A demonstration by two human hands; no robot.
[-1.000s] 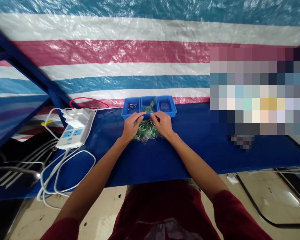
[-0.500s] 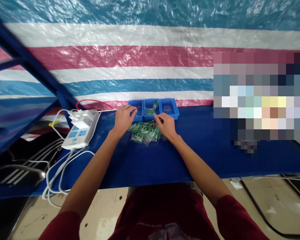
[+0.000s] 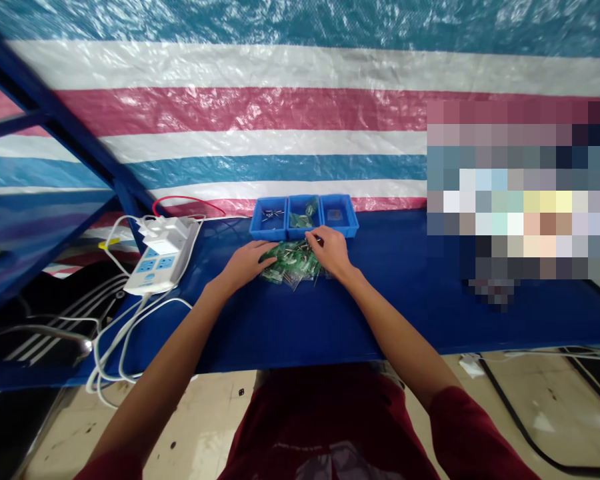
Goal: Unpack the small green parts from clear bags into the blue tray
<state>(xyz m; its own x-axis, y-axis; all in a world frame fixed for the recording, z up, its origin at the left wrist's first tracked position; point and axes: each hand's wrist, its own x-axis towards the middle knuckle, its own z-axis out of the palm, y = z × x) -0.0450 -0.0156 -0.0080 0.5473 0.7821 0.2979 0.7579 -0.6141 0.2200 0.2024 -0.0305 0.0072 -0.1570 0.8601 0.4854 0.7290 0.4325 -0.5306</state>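
Note:
A mixed pile of green and clear plastic packets with thin metal pins [image 3: 294,264] lies on the blue table. My left hand [image 3: 250,260] rests at the pile's left edge, fingers stretched out and holding nothing visible. At the pile's upper right, my right hand [image 3: 331,249] has thumb and fingers pinched together; what sits between them is too small to make out. Behind the pile stand three joined blue bins: the left bin [image 3: 254,231] holds several metal pins, the middle bin [image 3: 304,235] green pieces, and the right bin [image 3: 351,223] a small clear item.
A white power strip [image 3: 153,283] with plugged-in adapters stands on the left, its white cables [image 3: 125,333] looping over the table edge. A blue metal frame [image 3: 80,143] rises at the left. Striped plastic sheeting [image 3: 260,110] hangs behind. The right background is pixelated.
My left hand has come back from the left bin down to the pile's left edge, and its fingers have straightened. My right hand stays at the pile's upper right.

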